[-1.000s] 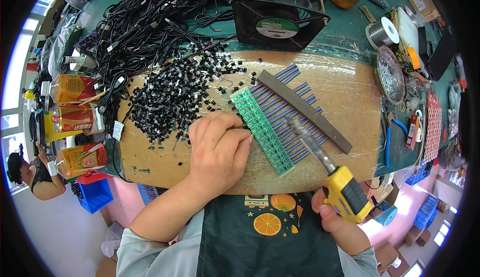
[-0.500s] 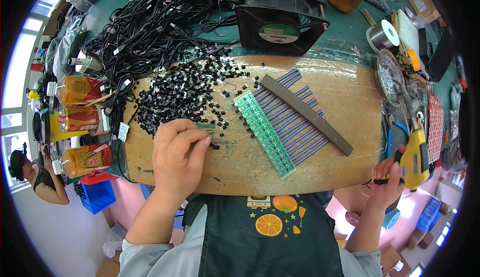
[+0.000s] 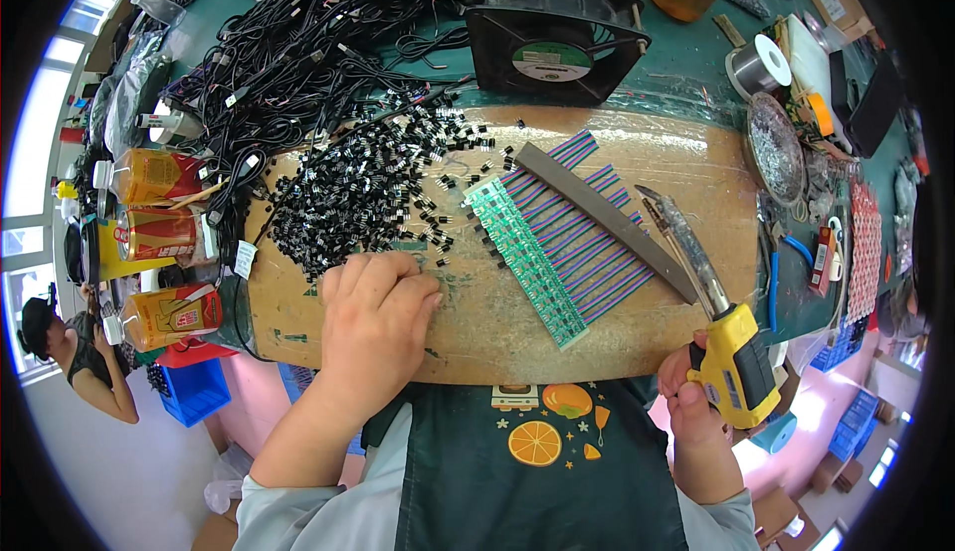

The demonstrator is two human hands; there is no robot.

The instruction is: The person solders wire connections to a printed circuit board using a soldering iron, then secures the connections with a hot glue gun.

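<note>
We see the left hand (image 3: 376, 324) lying knuckles-up on the wooden board (image 3: 686, 168), fingers curled loosely downward at the lower edge of the pile of small black components (image 3: 353, 188). Its fingertips touch the board just beside a few stray pieces; whether it pinches one underneath, we cannot tell.

Our right hand (image 3: 686, 397) is wrapped tightly around the yellow handle of a soldering iron (image 3: 721, 337), held off the near right corner of the board. The iron's metal barrel angles up and to the left, its tip hanging above the board's right part, near the far end of the grey metal bar (image 3: 602, 218).

That bar lies diagonally across a sheet of striped ribbon wires (image 3: 587, 253), and a long green circuit board strip (image 3: 522, 258) runs along the wires' left edge, between the hands.

Beyond the wooden board, on the green tabletop (image 3: 686, 79), we see a black square fan (image 3: 552, 39), a tangle of black cables (image 3: 288, 39) to the left and a solder spool (image 3: 761, 66) to the right. Orange drink cartons (image 3: 149, 178) stand at the left edge.
</note>
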